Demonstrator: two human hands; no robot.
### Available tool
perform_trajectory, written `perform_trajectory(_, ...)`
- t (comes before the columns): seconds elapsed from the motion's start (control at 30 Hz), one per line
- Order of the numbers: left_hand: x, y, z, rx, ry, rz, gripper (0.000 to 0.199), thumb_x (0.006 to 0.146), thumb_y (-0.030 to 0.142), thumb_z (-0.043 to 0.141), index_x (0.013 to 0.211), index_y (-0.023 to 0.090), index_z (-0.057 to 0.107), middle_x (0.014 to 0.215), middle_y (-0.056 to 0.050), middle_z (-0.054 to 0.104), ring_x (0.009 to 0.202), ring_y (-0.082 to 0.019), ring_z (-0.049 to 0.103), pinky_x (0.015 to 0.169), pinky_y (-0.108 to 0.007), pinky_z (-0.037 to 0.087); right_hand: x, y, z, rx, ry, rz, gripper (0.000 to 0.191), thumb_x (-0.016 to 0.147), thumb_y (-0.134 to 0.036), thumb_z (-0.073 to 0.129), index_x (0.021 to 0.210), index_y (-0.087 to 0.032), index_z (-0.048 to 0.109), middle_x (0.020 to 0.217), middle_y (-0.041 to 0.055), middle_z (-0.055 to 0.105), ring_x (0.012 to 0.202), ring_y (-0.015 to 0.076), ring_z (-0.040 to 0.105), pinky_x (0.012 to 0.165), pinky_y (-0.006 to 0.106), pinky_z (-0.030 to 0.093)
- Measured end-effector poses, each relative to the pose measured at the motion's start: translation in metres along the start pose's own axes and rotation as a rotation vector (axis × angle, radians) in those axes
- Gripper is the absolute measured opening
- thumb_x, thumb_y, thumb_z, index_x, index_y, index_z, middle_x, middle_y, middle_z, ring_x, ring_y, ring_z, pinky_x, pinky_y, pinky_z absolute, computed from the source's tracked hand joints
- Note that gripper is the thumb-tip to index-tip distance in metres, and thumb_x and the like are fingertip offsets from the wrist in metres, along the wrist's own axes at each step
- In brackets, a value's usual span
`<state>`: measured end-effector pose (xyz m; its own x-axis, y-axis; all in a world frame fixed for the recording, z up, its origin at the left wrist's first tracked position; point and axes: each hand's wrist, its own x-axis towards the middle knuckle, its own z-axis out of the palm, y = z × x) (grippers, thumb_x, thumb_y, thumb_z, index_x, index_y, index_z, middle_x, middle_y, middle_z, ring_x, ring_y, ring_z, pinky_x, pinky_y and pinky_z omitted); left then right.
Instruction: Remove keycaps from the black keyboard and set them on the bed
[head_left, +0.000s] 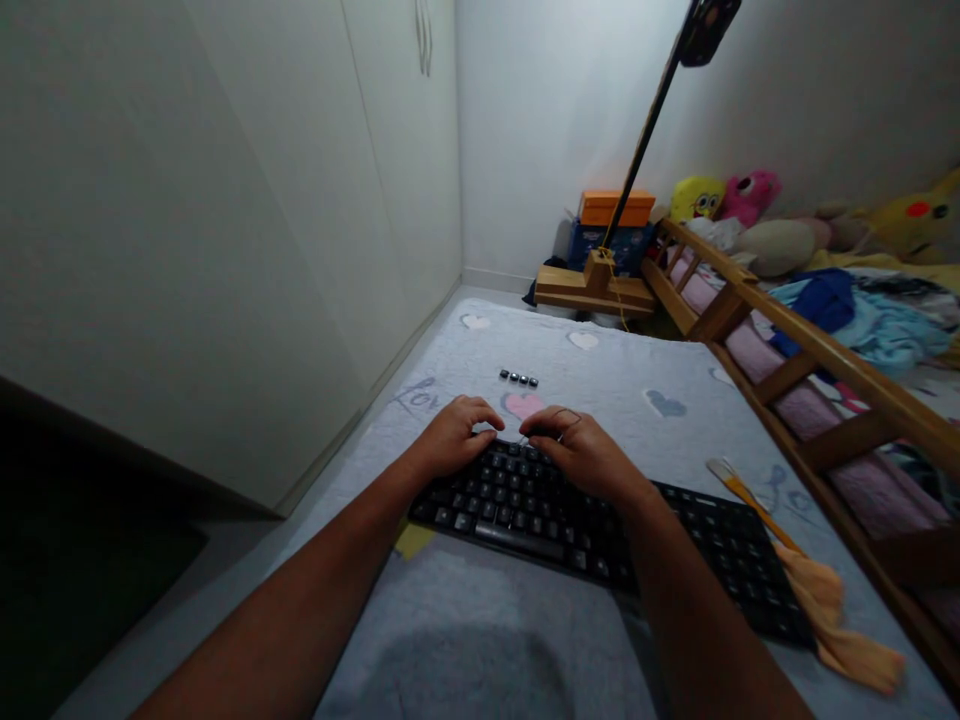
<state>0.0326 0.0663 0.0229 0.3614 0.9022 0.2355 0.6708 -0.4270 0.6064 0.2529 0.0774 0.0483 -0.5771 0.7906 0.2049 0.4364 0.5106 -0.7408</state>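
Observation:
A black keyboard (517, 500) lies at a slant on the cloth-covered surface, with both forearms reaching over it. On its upper left edge rests my left hand (461, 435), its thumb and forefinger apart and nothing visible between them. My right hand (577, 450) is pinched above the top row of keys. A thin shiny bit and something dark show at its fingertips, too small to make out. Beyond the hands, several loose keycaps (519, 378) sit in a short row on the cloth. My right arm hides part of the keyboard.
Right of the keyboard lie a brush (739, 485) with a yellow handle and an orange cloth (840, 620). Something yellow (414, 540) pokes out by its left corner. A white cabinet (300, 250) stands left, a wooden bed rail (810, 340) right, a pole stand (596, 285) behind.

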Motion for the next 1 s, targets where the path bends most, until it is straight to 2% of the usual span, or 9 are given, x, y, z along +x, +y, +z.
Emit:
perform_trajectory(0.5, 0.001, -0.005, 0.004, -0.03, -0.023, -0.007, 0.019, 0.08, 0.018, 0.057, 0.091, 0.019, 0.073, 0.097, -0.005, 0.07, 0.099, -0.02, 0.058, 0.093, -0.036, 0.042, 0.002, -0.006, 0.005, -0.066, -0.022, 0.005, 0.019, 0.083, -0.01, 0.056, 0.092, -0.02, 0.069, 0.092, 0.0032, 0.07, 0.088, 0.0158, 0.063, 0.084, 0.029, 0.046)
perform_trajectory(0.7, 0.002, -0.009, 0.006, -0.058, -0.017, 0.011, 0.017, 0.08, 0.02, 0.057, 0.088, 0.019, 0.072, 0.095, -0.004, 0.071, 0.096, -0.019, 0.061, 0.093, -0.035, 0.043, 0.005, -0.013, 0.017, -0.194, -0.044, -0.034, 0.017, 0.088, -0.013, 0.052, 0.092, -0.018, 0.067, 0.091, 0.0052, 0.066, 0.087, 0.0167, 0.06, 0.081, 0.03, 0.044)
perform_trajectory(1.0, 0.003, -0.011, 0.008, -0.075, -0.006, 0.025, 0.017, 0.079, 0.021, 0.057, 0.086, 0.019, 0.072, 0.094, -0.005, 0.072, 0.096, -0.019, 0.061, 0.093, -0.035, 0.044, 0.016, -0.009, 0.032, -0.344, -0.066, -0.033, 0.015, 0.092, -0.019, 0.051, 0.089, -0.016, 0.065, 0.084, 0.0041, 0.057, 0.081, 0.0151, 0.054, 0.075, 0.027, 0.039)
